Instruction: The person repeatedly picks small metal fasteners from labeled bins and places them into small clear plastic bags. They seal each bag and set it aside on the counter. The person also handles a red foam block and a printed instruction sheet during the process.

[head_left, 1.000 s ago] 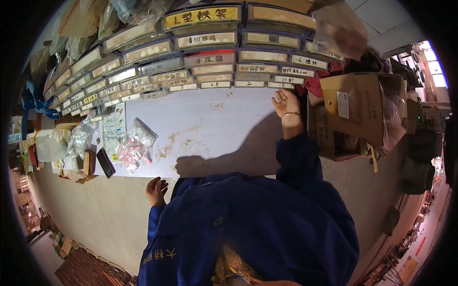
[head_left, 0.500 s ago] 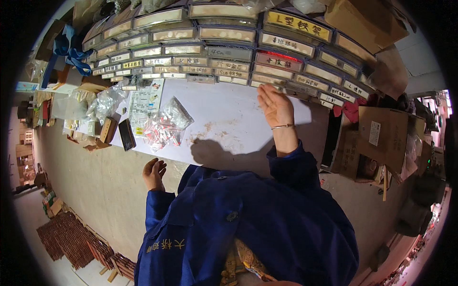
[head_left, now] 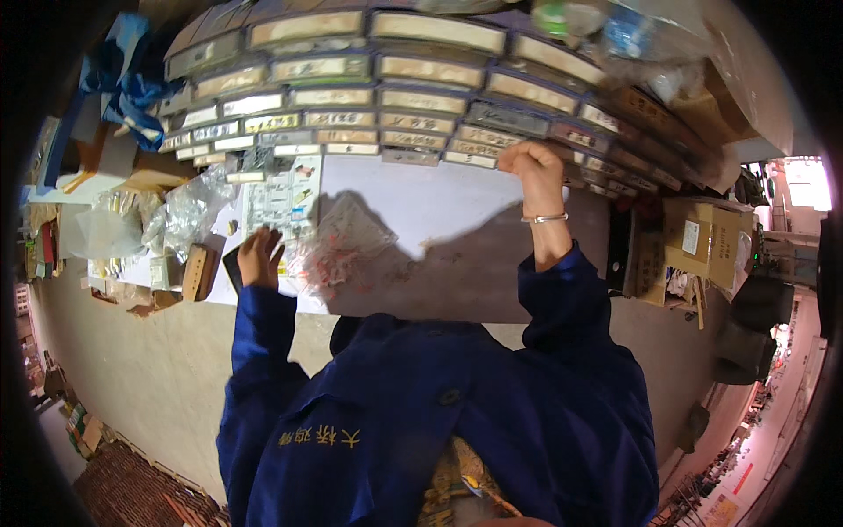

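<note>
My right hand (head_left: 537,174), with a bracelet on its wrist, is raised at the lower right of a bank of small labelled drawers (head_left: 417,123). Its fingers are curled in against the lowest drawer fronts; what they hold, if anything, is hidden. My left hand (head_left: 259,257) hovers by a dark phone (head_left: 232,268) on the white table (head_left: 413,198), fingers parted and nothing in them. Beside it lies a clear plastic bag (head_left: 351,227) over small red-and-white pieces (head_left: 334,262). Behind these is a printed sheet (head_left: 285,204).
Crumpled clear bags (head_left: 189,206) and a wooden block (head_left: 200,272) occupy the table's left end. Open cardboard boxes (head_left: 702,237) stand at the right. More plastic bags (head_left: 650,44) lie atop the drawers, and a blue strap (head_left: 132,88) hangs at the far left.
My left hand has risen from below the table's front edge to beside the phone. My right hand's fingers have curled in from a more outstretched pose. The view has shifted.
</note>
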Available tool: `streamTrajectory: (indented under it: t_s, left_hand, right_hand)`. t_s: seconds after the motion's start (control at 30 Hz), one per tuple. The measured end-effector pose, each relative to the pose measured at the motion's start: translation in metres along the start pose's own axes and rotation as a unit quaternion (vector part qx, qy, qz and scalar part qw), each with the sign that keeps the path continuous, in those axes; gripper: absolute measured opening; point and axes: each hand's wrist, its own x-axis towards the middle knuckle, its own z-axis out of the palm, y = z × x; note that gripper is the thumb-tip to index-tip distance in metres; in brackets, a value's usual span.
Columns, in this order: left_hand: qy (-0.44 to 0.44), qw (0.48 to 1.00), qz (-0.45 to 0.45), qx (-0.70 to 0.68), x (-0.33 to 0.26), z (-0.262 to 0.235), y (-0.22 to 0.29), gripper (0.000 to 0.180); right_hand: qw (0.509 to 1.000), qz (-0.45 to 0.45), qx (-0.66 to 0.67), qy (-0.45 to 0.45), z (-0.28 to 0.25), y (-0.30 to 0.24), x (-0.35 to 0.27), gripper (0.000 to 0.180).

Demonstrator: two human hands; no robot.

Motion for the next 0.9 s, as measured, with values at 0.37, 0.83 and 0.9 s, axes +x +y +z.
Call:
streamTrajectory:
  t_s: [0.37,0.83,0.9]
  left_hand:
    - [-0.075,0.98,-0.064,-0.175,0.099,0.08,0.029,0.077]
    - [-0.19,0.969,0.004,0.16,0.181,0.06,0.043,0.048]
    - [-0.203,0.955,0.058,0.206,0.195,0.068,0.05,0.045]
  right_hand:
    - [0.995,-0.036,-0.029,-0.091,0.007,0.013,-0.096,0.025]
    - [0.937,0.319,0.107,0.094,0.002,0.089,-0.216,0.021]
    - [0.944,0.322,0.057,0.053,0.022,0.089,-0.202,0.021]
